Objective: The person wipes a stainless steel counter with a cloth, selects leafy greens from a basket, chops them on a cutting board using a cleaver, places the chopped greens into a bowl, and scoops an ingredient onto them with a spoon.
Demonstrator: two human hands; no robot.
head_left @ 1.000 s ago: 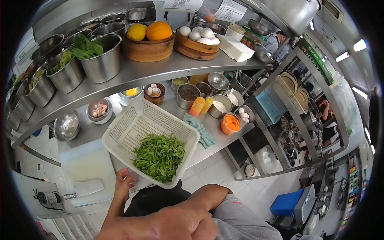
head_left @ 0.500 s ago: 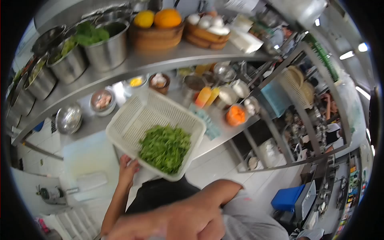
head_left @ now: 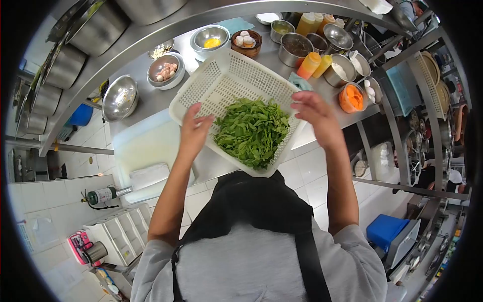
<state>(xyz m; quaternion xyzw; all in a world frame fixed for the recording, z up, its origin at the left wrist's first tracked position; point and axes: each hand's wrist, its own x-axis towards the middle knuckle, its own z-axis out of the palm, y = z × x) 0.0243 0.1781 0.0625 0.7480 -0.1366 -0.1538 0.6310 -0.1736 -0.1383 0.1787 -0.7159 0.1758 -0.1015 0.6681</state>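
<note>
A white perforated plastic basket (head_left: 196, 95) sits tilted at the counter's front edge, against the black apron. Loose leafy greens (head_left: 251, 131) are heaped in its near half. My left hand (head_left: 195, 131) is at the basket's left rim, fingers apart; whether they touch the plastic I cannot tell. Over the right rim is my right hand (head_left: 317, 118), its fingers spread and slightly curled, holding nothing. Left of the basket lies a white cutting board (head_left: 146, 136) with a knife (head_left: 151, 175), its blade broad and pale, near the front edge.
Behind the basket stand a bowl with yellow liquid (head_left: 211, 43), a bowl of pinkish pieces (head_left: 166, 72), sauce bottles (head_left: 309, 65) and a tub of orange slices (head_left: 352, 98). An empty-looking metal bowl (head_left: 121, 98) is at left. A steel shelf (head_left: 201, 11) with pots crosses above.
My right hand, earlier blurred and close to the camera, is now at the basket's right rim. My left hand has moved up along the left side. The view has tilted downward.
</note>
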